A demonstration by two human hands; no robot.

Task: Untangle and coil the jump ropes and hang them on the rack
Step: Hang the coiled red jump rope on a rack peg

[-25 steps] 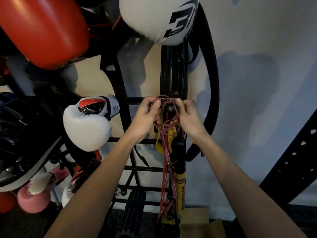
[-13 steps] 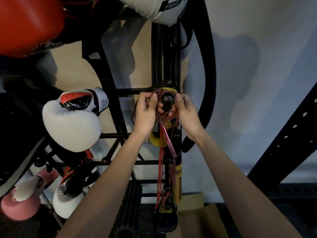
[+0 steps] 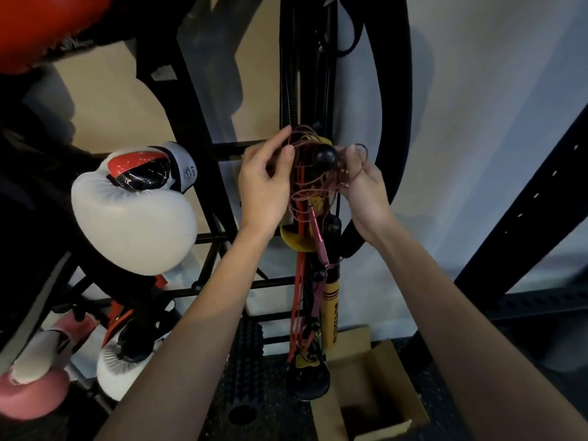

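— Anything here you can actually read?

— Hardly. The white boxing glove (image 3: 133, 214) has a small round emblem on its cuff with what looks like "ZOO" (tilted and tiny, so I wouldn't swear to it).

— And the yellow handle (image 3: 331, 313) hanging below?

— Dark lettering runs along its length, but it is too blurred to make out.

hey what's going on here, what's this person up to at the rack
A person is hanging a coiled thin red jump rope on a black ball-tipped peg of the rack. The left hand and right hand each hold loops on either side of the peg. A pink handle dangles below. White boxing gloves hang to the left.
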